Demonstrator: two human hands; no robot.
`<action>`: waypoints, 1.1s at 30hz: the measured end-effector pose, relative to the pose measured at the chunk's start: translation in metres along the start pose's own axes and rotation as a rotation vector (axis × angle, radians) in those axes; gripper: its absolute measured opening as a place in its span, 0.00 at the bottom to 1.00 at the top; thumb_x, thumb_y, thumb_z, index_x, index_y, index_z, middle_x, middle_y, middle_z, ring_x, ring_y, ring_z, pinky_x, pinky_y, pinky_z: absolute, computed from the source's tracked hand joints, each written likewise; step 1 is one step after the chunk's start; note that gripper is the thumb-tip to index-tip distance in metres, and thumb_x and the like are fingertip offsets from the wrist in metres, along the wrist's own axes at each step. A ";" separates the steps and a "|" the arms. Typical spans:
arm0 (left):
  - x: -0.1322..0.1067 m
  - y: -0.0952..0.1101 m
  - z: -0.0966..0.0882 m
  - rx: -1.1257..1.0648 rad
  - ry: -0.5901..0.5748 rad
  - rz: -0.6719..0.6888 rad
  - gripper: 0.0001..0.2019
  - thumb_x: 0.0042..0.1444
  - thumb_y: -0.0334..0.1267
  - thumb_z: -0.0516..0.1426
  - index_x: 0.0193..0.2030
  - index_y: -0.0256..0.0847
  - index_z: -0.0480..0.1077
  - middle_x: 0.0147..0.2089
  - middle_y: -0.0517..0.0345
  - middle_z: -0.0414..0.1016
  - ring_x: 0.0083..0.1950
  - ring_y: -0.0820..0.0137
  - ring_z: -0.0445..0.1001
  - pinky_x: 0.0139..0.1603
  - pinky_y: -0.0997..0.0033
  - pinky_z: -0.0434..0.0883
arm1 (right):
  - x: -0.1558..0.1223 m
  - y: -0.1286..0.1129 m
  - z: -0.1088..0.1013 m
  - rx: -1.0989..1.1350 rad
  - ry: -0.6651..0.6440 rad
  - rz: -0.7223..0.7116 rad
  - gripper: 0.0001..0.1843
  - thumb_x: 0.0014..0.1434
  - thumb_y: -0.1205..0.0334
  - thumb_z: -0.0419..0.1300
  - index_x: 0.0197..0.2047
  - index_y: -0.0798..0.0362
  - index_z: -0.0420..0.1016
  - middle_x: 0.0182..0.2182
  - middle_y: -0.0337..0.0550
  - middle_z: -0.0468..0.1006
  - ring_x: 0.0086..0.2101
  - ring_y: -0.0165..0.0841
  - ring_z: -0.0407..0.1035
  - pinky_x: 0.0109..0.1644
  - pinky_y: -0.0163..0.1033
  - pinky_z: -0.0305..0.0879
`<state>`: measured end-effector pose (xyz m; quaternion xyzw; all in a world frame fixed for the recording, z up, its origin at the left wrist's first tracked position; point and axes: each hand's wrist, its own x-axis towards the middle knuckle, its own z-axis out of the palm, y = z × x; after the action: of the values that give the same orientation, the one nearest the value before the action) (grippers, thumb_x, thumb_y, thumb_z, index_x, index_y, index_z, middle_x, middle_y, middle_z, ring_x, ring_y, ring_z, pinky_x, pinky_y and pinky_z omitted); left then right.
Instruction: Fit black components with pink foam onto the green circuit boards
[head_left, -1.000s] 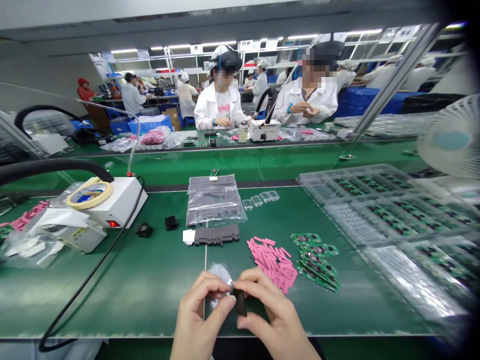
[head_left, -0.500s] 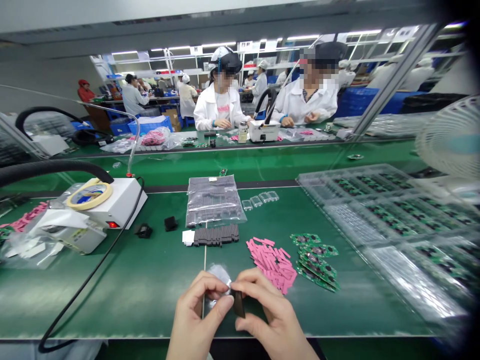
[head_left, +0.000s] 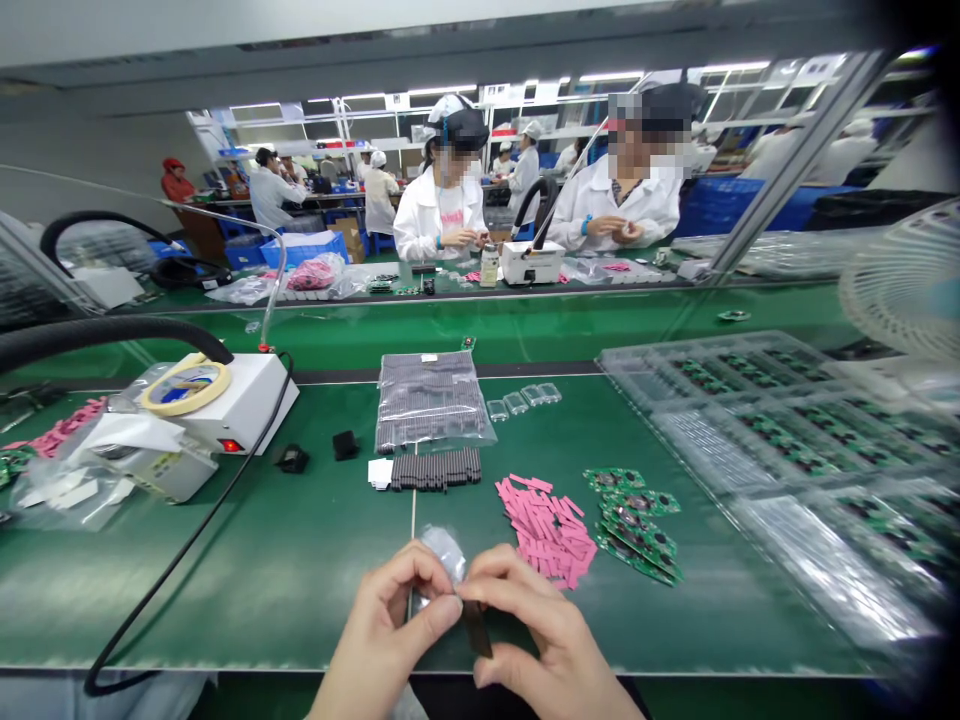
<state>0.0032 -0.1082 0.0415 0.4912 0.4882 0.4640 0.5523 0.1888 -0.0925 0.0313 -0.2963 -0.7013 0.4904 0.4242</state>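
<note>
My right hand grips a small dark, flat strip between thumb and fingers, just above the table's near edge. My left hand is closed in a pinch at the strip's upper end; what lies between its fingertips is too small to make out. Behind the fingertips lies a crumpled piece of clear plastic, partly hidden by my hands. A heap of pink strips is just beyond my right hand, and a stack of green circuit boards lies right of it.
Farther back are a row of dark strips and a bag of similar parts. Clear trays with boards cover the right side. On the left stands a white box with a hose; its black cable crosses the table. Two co-workers sit opposite.
The dark strip has tilted and dropped slightly, with my right thumb lower on it. My left hand stays pinched by its upper end. The view has shifted slightly.
</note>
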 end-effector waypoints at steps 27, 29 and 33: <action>0.019 -0.032 -0.009 0.569 0.325 0.183 0.05 0.58 0.40 0.60 0.34 0.44 0.69 0.32 0.61 0.72 0.34 0.65 0.71 0.39 0.68 0.69 | -0.013 0.022 0.008 -0.318 0.229 -0.007 0.15 0.60 0.71 0.64 0.50 0.49 0.74 0.44 0.44 0.77 0.38 0.33 0.74 0.46 0.34 0.74; 0.019 -0.034 -0.006 0.583 0.357 0.206 0.05 0.58 0.41 0.61 0.37 0.45 0.70 0.33 0.60 0.73 0.35 0.64 0.72 0.40 0.67 0.70 | -0.015 0.024 0.008 -0.333 0.231 -0.045 0.17 0.60 0.72 0.63 0.51 0.49 0.73 0.45 0.45 0.77 0.39 0.33 0.75 0.47 0.34 0.74; 0.018 -0.037 -0.007 0.552 0.399 0.236 0.08 0.58 0.45 0.62 0.38 0.44 0.73 0.34 0.58 0.74 0.36 0.64 0.72 0.39 0.68 0.72 | -0.016 0.033 0.006 -0.354 0.225 -0.128 0.22 0.58 0.75 0.63 0.54 0.49 0.71 0.45 0.45 0.78 0.38 0.33 0.75 0.47 0.32 0.74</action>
<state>-0.0007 -0.0934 0.0026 0.5746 0.6332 0.4622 0.2351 0.1913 -0.0971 -0.0059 -0.3737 -0.7422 0.2955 0.4713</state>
